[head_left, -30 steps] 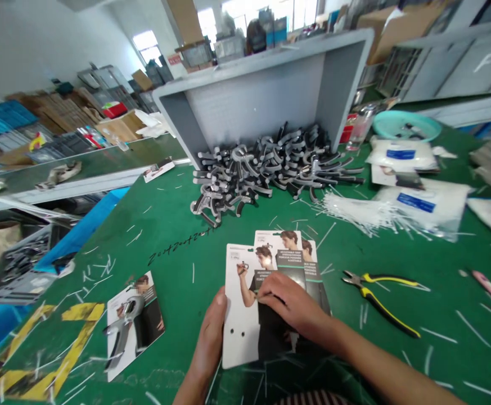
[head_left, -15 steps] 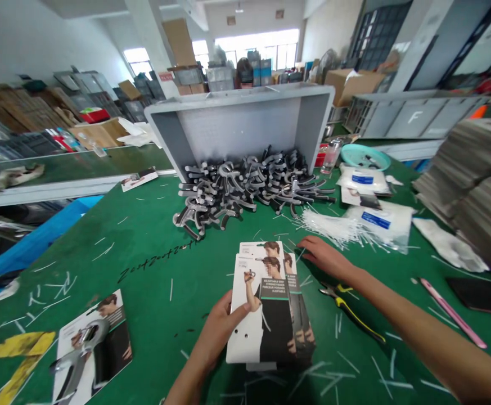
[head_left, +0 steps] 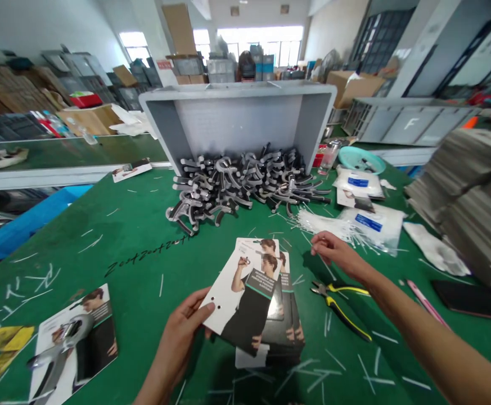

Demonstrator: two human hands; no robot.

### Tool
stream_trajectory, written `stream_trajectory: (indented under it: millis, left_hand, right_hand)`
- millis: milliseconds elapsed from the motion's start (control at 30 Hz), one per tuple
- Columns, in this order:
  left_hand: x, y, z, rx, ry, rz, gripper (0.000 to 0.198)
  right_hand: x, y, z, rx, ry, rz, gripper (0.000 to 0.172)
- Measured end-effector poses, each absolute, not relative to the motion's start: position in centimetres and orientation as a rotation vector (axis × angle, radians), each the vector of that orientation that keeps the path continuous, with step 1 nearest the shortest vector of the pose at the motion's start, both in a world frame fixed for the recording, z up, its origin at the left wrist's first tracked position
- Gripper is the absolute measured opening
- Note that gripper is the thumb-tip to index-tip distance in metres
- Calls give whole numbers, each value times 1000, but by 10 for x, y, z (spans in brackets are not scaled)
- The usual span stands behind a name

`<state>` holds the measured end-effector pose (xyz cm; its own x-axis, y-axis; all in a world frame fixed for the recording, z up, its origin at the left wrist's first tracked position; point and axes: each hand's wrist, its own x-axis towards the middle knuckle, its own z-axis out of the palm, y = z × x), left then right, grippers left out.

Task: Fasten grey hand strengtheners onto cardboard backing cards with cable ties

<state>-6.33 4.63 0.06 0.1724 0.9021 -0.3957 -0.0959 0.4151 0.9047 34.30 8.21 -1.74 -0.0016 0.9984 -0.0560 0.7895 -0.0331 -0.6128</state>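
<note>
My left hand (head_left: 181,329) grips the lower left corner of a printed backing card (head_left: 245,298) and holds it tilted above a small stack of the same cards (head_left: 285,332) on the green table. My right hand (head_left: 333,252) hovers further right with its fingers pinched together near a pile of white zip ties (head_left: 329,224); what they pinch is too small to make out. A heap of black and grey hand grippers (head_left: 245,183) lies beyond the cards, spilling from a tipped grey crate (head_left: 237,115).
Yellow-handled cutters (head_left: 340,301) lie right of the card stack. A finished card with a hand gripper on it (head_left: 72,340) sits at the lower left. Bagged zip ties (head_left: 372,219), a teal bowl (head_left: 361,160), tall paper stacks (head_left: 468,185), a pink pen (head_left: 426,304) and a black phone (head_left: 475,301) fill the right.
My right hand left the card, reached to the zip tie pile and drew back slightly with fingers pinched. My left hand lifted the top card and turned it off the stack.
</note>
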Motion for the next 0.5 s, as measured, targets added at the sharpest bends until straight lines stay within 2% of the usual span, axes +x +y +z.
stream_trajectory:
  millis: [200,267,367,433,500]
  left_hand:
    - [-56,69,-2,1114,1130,652,44]
    - [-52,72,-4,1328,1216,657,40]
    - [-49,67,4,1818,1418,846,33]
    - [-45,60,17,2015,1366,946,30]
    - [-39,51,31,2008,1168,890,28]
  right_hand:
    - [316,67,7,-1207,-1051,1309,36]
    - [298,64,12,-1162,-921,1334,34]
    - [261,54,19,-1092,-813,1400,25]
    - [231,43,22,-959,-816,1608,21]
    - [202,32,23,-813,-804,1825,20]
